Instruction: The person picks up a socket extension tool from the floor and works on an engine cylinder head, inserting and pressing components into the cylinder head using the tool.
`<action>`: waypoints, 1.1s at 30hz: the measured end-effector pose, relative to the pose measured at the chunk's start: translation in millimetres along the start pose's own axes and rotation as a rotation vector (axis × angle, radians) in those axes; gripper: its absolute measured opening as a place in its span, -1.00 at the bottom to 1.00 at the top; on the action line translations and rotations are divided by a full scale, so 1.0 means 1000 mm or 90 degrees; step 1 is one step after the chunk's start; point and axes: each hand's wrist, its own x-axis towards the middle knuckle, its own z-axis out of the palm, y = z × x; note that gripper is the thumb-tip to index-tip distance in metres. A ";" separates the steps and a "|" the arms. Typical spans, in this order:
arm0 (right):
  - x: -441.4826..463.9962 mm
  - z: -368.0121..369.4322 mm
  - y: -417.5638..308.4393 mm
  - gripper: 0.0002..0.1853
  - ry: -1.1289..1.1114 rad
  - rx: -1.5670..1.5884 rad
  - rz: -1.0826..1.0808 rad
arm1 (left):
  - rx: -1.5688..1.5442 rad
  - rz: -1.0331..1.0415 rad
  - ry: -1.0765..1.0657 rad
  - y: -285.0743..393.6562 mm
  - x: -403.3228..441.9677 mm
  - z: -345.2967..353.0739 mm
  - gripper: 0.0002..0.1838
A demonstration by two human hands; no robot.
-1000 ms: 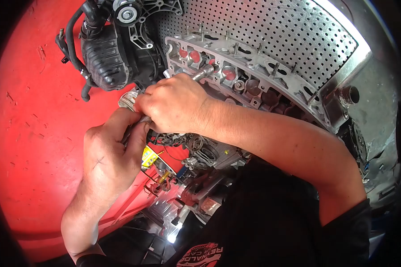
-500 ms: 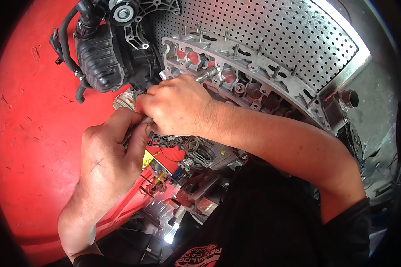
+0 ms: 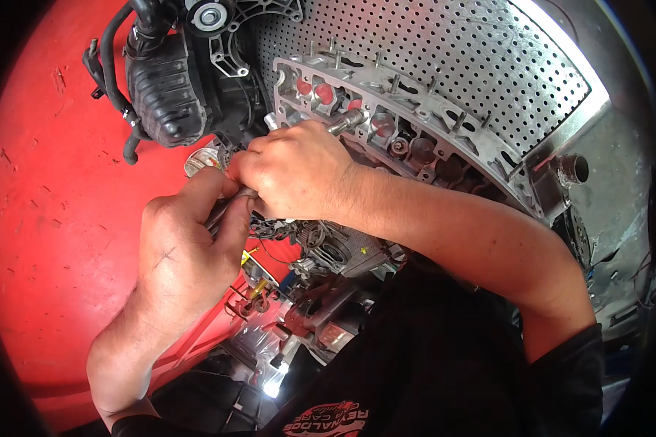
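My left hand [image 3: 197, 233] is closed, thumb and fingers pinching a slim metal piece [image 3: 222, 209] that shows between them. Beside it and touching it, my right hand [image 3: 295, 171] is wrapped round a metal tool [image 3: 348, 121], whose shiny cylindrical end sticks out past the knuckles over the cylinder head. What lies between the two hands is mostly hidden. The aluminium cylinder head [image 3: 444, 120], with studs along its upper edge and round valve openings, sits just beyond my right hand. A small round tin [image 3: 200, 161] stands behind my left fingertips.
A black ribbed plastic part with hoses [image 3: 168, 91] lies on the red surface [image 3: 58, 240]. A metal bracket with a pulley [image 3: 210, 17] is at the top. A perforated metal sheet [image 3: 444, 36] lies behind the cylinder head. Engine parts [image 3: 332, 251] are below my hands.
The view has shifted slightly. My left hand has moved a little to the right and its fingers have shifted, showing more of the metal piece. My right hand keeps its hold.
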 end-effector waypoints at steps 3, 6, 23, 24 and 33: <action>-0.002 0.003 -0.001 -0.74 0.008 -0.007 -0.012 | -0.003 -0.020 -0.006 -0.001 -0.005 0.001 -0.91; -0.003 0.002 -0.001 -0.74 0.000 -0.004 -0.025 | -0.014 -0.003 0.019 -0.002 -0.010 0.004 -0.91; 0.001 0.001 -0.001 -0.76 0.009 -0.008 0.002 | -0.007 0.000 0.005 -0.002 0.000 0.000 -0.92; 0.001 0.002 0.000 -0.77 0.014 -0.006 0.001 | -0.016 0.003 0.010 -0.003 0.001 0.001 -0.92; 0.000 0.003 0.000 -0.76 0.025 -0.005 -0.008 | 0.001 -0.008 0.004 -0.004 -0.002 -0.001 -0.90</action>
